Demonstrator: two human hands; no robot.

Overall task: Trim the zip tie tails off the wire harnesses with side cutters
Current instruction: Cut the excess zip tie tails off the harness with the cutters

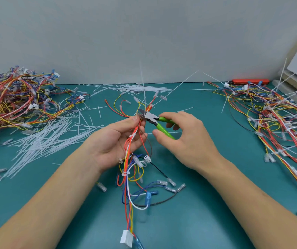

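The teal bench point(189, 221) carries a big heap of harnesses point(12, 101) at 10 o'clock and a second heap point(278, 119) at 3 o'clock. Cut white zip tie tails point(41, 141) lie at 9 o'clock. At the centre, the left hand point(115, 141) has its grip curled round a wire harness point(131, 159) that hangs toward 6 o'clock. The right hand point(185, 139) grips the green handles of the side cutters point(154, 121), whose jaws are at a zip tie tail point(144, 94) pointing to 12 o'clock.

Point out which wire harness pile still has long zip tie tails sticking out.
The right-hand pile: long white tails jut from it. The left-hand pile shows none.
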